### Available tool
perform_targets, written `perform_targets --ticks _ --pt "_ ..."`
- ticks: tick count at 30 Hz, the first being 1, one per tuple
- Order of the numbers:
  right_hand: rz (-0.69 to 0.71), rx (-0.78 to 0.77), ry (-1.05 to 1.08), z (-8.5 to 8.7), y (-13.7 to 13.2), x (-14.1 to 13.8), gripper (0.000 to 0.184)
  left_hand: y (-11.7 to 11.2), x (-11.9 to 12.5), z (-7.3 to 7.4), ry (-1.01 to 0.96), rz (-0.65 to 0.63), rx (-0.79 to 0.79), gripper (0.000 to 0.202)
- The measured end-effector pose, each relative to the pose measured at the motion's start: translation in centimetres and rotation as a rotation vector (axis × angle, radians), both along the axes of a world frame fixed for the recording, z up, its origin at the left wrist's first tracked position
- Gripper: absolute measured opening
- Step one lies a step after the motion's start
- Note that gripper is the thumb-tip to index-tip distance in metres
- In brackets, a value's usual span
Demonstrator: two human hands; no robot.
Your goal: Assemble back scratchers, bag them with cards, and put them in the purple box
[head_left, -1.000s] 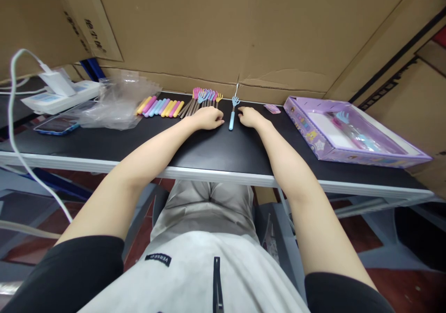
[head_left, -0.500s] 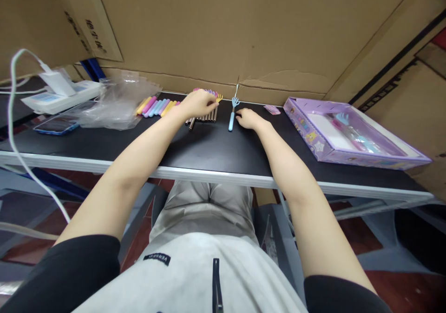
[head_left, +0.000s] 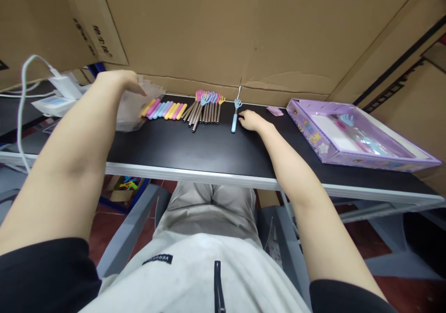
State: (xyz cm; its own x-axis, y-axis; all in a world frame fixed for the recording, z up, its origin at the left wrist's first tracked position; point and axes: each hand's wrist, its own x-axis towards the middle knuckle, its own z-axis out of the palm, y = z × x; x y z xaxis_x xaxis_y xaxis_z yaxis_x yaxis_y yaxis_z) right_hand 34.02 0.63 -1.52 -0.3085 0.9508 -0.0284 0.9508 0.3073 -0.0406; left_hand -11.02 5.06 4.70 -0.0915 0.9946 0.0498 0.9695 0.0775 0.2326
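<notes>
My left hand [head_left: 120, 78] is over the pile of clear plastic bags [head_left: 130, 113] at the left. One digit points out to the right; the other fingers are hidden behind the hand, so I cannot tell whether it grips a bag. My right hand [head_left: 251, 120] rests on the black table, loosely bent with the fingers a little apart and nothing in them. Just left of it lies a small hand-shaped back scratcher [head_left: 234, 117] with a light-blue handle. Farther left are several metal rods with coloured claw heads [head_left: 205, 108] and a row of coloured handles [head_left: 165, 109].
An open purple box [head_left: 322, 152] with packaged back scratchers stands at the right. A small pink card [head_left: 275, 111] lies beside it. A white power strip [head_left: 52, 103] with a plugged-in charger and cable is at the far left. Cardboard walls [head_left: 223, 34] close off the back.
My left hand has moved left from the metal rods to the plastic bags, uncovering the rods and claw heads. My right hand has stayed beside the light-blue back scratcher.
</notes>
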Motion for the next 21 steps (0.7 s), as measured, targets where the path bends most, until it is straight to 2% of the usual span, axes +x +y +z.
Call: perform_targets --ticks 2,4,6,9,12,14,16,18,19,21 --pt "-0.007 0.002 -0.003 0.0 -0.1 0.0 0.048 0.0 -1.1 -1.0 -0.051 0.200 -0.022 0.053" --pt "-0.006 0.005 0.000 0.0 -0.2 0.0 0.048 -0.4 -1.0 -1.7 -0.107 0.362 -0.020 0.056" --pt "-0.002 0.006 0.004 0.0 -0.1 0.0 0.048 -0.8 -0.5 -2.2 -0.144 0.422 -0.051 0.054" --pt "0.005 0.008 0.011 -0.1 0.0 0.1 0.048 -1.1 0.0 -2.4 -0.165 0.439 -0.132 0.050" --pt "0.006 0.011 0.016 -0.1 0.0 0.2 0.049 -1.8 0.8 -2.2 -0.186 0.418 -0.104 0.053" --pt "0.006 0.011 0.017 -0.1 0.0 0.2 0.049 -2.8 1.9 -1.6 -0.268 0.406 -0.024 0.055" --pt "0.005 0.008 0.018 0.0 -0.1 0.1 0.048 -4.3 3.5 -0.7 -0.501 0.371 0.123 0.048" --pt "0.004 0.007 0.019 0.0 -0.1 0.1 0.047 -5.9 5.2 0.7 -0.895 0.164 0.333 0.038" --pt "0.004 0.007 0.020 -0.1 -0.1 0.1 0.047 -6.6 6.0 1.4 -1.045 0.059 0.416 0.041" --pt "0.003 0.010 0.022 -0.1 0.0 0.1 0.048 -7.7 7.4 2.8 -1.210 -0.038 0.521 0.048"
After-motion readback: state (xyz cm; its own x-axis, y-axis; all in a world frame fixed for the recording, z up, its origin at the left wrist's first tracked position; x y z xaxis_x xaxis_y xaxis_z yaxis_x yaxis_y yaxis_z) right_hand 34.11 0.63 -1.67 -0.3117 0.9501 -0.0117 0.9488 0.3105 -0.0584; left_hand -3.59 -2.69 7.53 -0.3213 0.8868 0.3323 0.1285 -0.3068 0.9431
